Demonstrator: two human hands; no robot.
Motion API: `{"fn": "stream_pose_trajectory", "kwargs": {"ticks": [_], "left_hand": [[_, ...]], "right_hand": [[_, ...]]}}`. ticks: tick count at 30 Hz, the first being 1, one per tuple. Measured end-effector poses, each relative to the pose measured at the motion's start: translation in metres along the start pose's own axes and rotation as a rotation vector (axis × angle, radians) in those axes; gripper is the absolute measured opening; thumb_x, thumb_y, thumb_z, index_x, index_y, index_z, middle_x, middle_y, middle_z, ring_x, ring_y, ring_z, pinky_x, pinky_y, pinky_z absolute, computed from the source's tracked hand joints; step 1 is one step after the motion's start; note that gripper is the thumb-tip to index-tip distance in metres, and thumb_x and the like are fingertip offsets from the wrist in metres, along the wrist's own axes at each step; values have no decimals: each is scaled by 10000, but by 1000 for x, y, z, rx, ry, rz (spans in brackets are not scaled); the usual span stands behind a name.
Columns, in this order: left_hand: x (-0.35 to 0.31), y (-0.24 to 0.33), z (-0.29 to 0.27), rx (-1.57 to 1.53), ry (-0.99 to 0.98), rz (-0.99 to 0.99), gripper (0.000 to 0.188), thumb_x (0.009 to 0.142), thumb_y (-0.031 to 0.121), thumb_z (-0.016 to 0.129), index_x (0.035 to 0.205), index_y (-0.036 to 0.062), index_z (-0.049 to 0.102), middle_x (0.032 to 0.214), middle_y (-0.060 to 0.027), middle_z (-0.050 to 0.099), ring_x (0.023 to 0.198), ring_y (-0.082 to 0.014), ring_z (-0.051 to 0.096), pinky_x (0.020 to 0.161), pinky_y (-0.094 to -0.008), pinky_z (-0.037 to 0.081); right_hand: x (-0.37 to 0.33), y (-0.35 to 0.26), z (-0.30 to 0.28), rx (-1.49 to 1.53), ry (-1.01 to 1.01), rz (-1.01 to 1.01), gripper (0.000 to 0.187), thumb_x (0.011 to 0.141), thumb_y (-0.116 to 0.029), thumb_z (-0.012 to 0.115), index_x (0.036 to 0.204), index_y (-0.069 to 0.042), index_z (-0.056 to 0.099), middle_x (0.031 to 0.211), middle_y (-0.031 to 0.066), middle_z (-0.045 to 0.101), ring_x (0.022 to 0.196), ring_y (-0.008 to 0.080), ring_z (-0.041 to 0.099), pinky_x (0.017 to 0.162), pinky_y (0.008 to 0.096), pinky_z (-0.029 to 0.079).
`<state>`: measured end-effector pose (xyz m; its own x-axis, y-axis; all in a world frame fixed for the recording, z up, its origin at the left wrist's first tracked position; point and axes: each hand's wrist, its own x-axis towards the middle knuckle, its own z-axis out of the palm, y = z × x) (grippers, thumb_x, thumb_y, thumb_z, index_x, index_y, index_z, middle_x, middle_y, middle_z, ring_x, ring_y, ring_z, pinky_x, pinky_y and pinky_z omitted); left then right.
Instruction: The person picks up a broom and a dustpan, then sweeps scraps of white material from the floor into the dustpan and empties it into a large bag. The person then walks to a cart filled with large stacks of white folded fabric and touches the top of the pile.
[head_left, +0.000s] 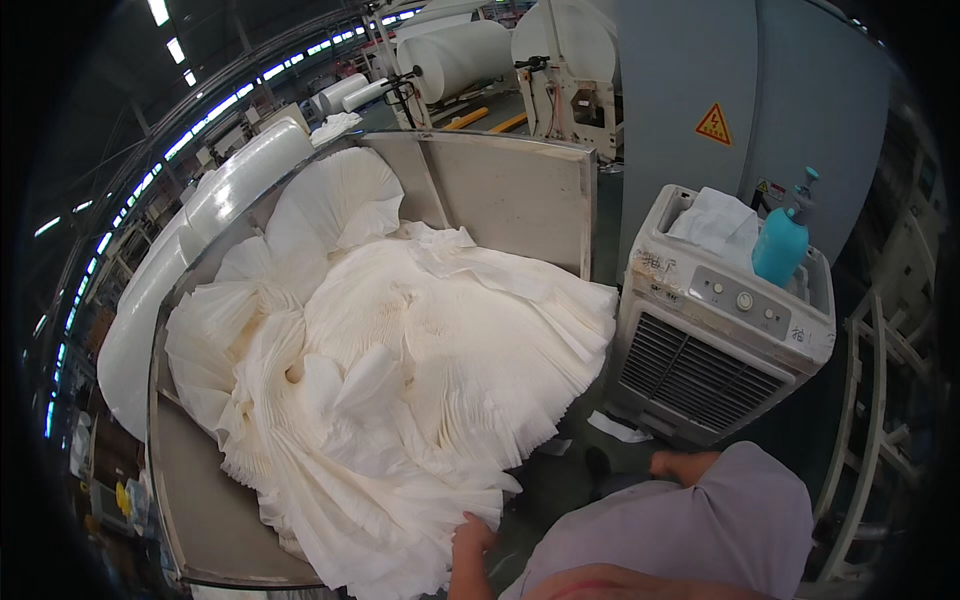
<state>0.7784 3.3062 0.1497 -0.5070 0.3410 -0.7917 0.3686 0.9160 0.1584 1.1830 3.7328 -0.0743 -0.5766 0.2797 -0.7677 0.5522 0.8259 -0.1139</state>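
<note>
A large heap of thin white sheet material [430, 330], soft and pleated like tissue or nonwoven web, lies in many folds and spills over the bin's near side. My left hand [473, 535] is at the heap's lower right edge, its fingers closed on the loose margin of the sheet; part of the fingers is hidden against it. My right hand [664, 465] shows only as a bit of bare skin beyond the lilac-grey sleeve, low in front of the air cooler. Its fingers cannot be made out.
A metal-walled bin [510, 190] holds the heap. To the right stands a wheeled air cooler [700, 370] carrying a teal spray bottle [780, 245] and white paper [716, 222]. Behind it is a grey electrical cabinet [690, 70]. Big white rolls [460, 60] sit at the back; a paper scrap [618, 428] lies on the floor.
</note>
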Motion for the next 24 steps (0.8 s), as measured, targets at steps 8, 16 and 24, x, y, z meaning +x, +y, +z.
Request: {"fn": "stream_pose_trajectory", "kwargs": {"ticks": [8, 16, 24], "left_hand": [[0, 125, -74, 92, 435, 500, 735, 816, 393, 742, 1439, 115, 469, 1315, -217, 587, 1222, -397, 561, 1010, -485, 486], [119, 255, -116, 146, 324, 377, 1259, 696, 542, 832, 1606, 194, 34, 1669, -155, -65, 1500, -492, -31, 1127, -706, 194], [157, 284, -101, 225, 262, 129, 1514, 622, 604, 868, 1554, 121, -223, 1602, -223, -291, 1470, -497, -221, 1145, -711, 21]], "right_hand": [[-58, 74, 124, 135, 176, -615, 296, 913, -327, 546, 917, -100, 735, 951, 182, 701, 860, 337, 692, 770, 445, 561], [-60, 79, 62, 388, 284, 131, 309, 813, -318, 666, 978, -75, 761, 1027, 153, 732, 895, 323, 700, 825, 443, 563], [-79, 98, 91, 714, 299, 207, 361, 907, -378, 622, 1132, -107, 703, 1045, 132, 722, 894, 269, 688, 844, 450, 548]]}}
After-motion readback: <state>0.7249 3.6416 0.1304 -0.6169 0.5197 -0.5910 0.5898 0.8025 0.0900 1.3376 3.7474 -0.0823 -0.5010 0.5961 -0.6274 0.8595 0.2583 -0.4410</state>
